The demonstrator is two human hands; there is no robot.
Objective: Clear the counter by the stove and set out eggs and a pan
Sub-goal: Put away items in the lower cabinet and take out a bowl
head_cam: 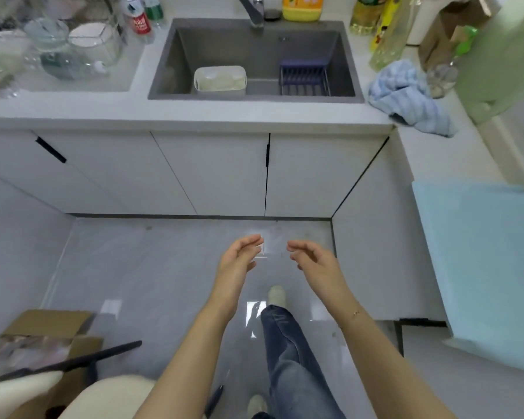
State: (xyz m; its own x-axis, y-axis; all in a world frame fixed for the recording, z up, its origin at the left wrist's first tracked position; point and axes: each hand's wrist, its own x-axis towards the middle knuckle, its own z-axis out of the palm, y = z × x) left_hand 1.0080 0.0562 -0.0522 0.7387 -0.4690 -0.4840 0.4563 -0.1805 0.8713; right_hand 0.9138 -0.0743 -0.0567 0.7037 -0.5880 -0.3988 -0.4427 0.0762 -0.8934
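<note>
Brown cardboard box [47,329] on the floor at lower left, flaps open, a dark handle [82,359] slanting across it. Above, on the pale counter [82,105], clustered clear glass jars [47,40] and a white bowl [94,36], with a red-labelled bottle [141,22] just behind. Further right, grey sink [256,96] holding a white tub [220,80] and a purple wire rack [304,78]; faucet [251,10] overhanging, yellow detergent bottle [302,7] behind. Below, over the floor, left hand [239,258] loosely open, fingers curled, holding nothing; right hand [313,258] likewise open and empty, near the left but apart. Blue-striped cloth [406,96] crumpled at the counter corner. Light-blue board [481,267] at far right. No eggs, pan or stove in sight.
</note>
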